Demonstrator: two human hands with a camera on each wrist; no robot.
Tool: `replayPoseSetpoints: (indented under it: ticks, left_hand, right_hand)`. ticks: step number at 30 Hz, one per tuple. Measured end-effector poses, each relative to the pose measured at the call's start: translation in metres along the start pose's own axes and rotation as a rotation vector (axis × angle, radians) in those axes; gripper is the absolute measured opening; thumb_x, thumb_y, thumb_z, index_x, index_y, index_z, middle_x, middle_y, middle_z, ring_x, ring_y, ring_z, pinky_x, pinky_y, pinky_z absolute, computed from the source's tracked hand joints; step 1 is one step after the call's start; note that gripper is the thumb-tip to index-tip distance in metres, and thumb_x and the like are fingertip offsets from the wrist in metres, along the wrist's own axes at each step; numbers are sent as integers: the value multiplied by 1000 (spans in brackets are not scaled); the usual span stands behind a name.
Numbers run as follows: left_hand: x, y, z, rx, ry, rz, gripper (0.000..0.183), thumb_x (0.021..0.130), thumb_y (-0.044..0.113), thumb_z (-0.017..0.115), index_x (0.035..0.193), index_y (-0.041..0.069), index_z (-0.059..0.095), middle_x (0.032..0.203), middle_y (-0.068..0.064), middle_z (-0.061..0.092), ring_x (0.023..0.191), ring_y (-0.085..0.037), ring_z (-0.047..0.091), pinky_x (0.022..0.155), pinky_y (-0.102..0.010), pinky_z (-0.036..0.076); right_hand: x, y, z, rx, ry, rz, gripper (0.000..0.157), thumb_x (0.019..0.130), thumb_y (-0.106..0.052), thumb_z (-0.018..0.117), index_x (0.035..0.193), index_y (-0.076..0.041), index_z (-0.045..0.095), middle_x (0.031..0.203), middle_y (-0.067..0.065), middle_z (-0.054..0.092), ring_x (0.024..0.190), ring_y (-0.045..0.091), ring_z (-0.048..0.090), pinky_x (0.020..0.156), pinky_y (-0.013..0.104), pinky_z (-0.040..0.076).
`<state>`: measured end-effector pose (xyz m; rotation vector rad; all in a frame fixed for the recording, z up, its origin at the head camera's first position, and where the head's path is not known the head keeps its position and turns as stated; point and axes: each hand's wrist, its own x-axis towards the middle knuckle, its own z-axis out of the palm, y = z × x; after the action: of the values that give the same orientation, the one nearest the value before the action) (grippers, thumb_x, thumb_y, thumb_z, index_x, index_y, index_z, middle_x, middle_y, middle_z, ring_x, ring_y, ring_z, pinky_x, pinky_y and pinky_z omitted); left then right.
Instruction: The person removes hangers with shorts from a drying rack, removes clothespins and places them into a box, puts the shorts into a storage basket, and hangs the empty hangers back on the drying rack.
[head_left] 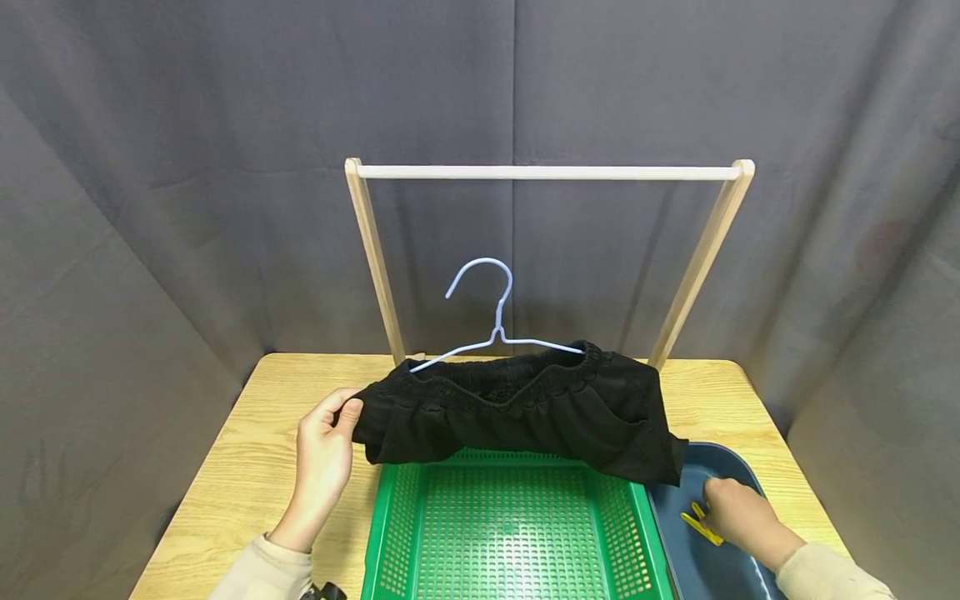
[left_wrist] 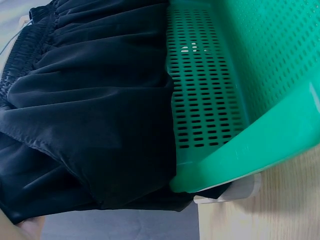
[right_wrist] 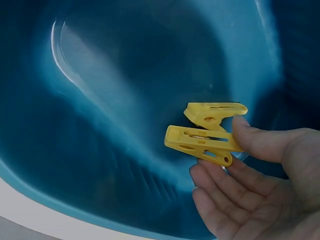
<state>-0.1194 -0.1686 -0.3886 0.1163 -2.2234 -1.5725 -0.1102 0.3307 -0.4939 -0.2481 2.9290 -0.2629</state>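
Black elastic-waisted shorts (head_left: 517,417) spread sideways above the green basket, a light purple hanger (head_left: 498,321) set inside their waistband. At the shorts' left edge my left hand (head_left: 324,454) pinches the fabric between thumb and fingers; the left wrist view shows the black cloth (left_wrist: 100,125) close up. Over in the blue tub, my right hand (head_left: 742,517) holds a yellow clothespin (right_wrist: 202,145) between thumb and fingers. A second yellow clothespin (right_wrist: 212,114) lies right behind it in the right wrist view.
A green perforated basket (head_left: 652,533) stands on the wooden table (head_left: 247,467), the dark blue tub (head_left: 738,462) against its right side. Behind the shorts rises a rack with a white bar (head_left: 547,173) and wooden posts (head_left: 701,267). Grey curtains surround the table.
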Motion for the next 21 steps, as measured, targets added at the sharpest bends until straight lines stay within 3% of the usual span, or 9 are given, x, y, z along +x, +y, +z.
replayPoseSetpoints:
  ticks: [15, 21]
  left_hand:
    - [-1, 2, 0, -14, 6, 17, 16, 93, 10, 55, 91, 3, 69, 90, -6, 66, 79, -7, 57, 71, -16, 44]
    - [-1, 2, 0, -4, 8, 12, 17, 93, 12, 55, 91, 3, 69, 91, -7, 66, 83, -6, 57, 74, -17, 43]
  right_hand:
    - [3, 7, -5, -13, -76, 82, 24, 65, -11, 81, 76, -1, 62, 66, 4, 57, 59, 18, 53, 51, 38, 45]
    - [4, 11, -11, -16, -62, 101, 29, 68, -12, 79, 86, 4, 63, 79, 15, 64, 68, 29, 61, 58, 46, 48]
